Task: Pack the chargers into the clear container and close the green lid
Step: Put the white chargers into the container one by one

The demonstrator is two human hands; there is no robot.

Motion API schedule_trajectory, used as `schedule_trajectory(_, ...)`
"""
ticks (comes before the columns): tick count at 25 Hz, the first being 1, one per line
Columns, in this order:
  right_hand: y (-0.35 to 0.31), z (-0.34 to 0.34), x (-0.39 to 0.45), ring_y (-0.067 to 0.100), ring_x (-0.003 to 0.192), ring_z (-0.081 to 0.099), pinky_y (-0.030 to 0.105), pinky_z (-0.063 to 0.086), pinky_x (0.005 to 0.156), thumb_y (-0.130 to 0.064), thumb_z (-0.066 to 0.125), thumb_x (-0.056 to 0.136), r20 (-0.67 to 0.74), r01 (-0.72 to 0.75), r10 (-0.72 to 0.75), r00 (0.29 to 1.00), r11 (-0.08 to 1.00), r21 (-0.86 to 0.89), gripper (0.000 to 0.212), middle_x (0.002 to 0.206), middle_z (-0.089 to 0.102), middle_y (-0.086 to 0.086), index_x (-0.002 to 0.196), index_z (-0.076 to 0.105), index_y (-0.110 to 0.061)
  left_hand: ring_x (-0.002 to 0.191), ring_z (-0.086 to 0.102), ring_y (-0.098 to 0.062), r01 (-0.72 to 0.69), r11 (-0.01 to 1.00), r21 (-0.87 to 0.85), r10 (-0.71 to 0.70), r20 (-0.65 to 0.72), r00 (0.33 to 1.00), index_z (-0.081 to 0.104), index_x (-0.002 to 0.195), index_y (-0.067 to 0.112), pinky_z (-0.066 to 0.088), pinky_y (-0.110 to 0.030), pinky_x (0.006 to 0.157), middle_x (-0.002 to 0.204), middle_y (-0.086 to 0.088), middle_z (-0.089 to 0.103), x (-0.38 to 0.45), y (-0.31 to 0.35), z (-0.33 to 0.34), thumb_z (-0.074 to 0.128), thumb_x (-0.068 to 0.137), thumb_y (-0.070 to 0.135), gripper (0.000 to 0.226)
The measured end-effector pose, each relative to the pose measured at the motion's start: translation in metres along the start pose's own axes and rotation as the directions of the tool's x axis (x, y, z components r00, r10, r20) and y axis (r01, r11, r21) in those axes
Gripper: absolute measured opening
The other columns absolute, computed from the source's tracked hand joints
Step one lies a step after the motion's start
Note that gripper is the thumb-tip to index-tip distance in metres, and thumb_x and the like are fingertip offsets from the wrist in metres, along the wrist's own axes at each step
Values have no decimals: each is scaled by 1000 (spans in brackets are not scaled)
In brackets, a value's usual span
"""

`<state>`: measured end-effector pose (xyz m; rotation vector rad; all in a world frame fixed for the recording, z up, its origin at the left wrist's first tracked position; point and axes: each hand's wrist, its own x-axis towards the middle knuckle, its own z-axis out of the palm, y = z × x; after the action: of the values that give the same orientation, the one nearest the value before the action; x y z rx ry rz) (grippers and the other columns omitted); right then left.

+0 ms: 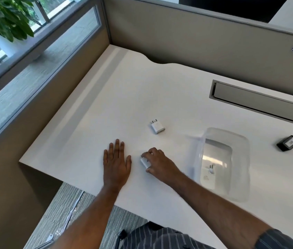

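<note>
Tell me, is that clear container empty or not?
Not empty. One white charger already lies inside the clear container, prongs visible through the plastic.

white desk (133,97), cable tray (260,103), plant (3,17)

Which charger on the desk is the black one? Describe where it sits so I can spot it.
Start at the grey hatch set into the desk, then drop toward the clear container. The black charger lies alone to the container's right, the only dark one; the rest are white.
</note>
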<state>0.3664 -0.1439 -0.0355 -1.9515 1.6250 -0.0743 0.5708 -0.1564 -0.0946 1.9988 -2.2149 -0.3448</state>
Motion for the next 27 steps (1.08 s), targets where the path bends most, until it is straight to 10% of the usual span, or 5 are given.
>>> schedule_trajectory(16, 35, -83, -97, 5, 113, 53, 27, 50, 85, -56, 70, 83, -329, -18, 106, 938, 965, 262, 52, 121, 52, -23, 126, 46, -41, 157, 21, -37, -13, 1000, -12, 13, 4, 1000, 30, 159, 8, 17, -56, 127, 169, -14, 23, -1, 6, -6, 23, 99, 47, 72)
schedule_trajectory(27, 121, -109, -166, 11, 107, 54, 33, 51, 83, -40, 73, 82, -331, -259, 307, 892, 949, 182, 49, 117, 56, -16, 123, 49, -31, 159, 8, -39, -43, 999, -28, 46, 108, 993, 24, 159, 1, 8, -57, 128, 172, -17, 11, 12, 62, -2, 29, 97, 38, 73)
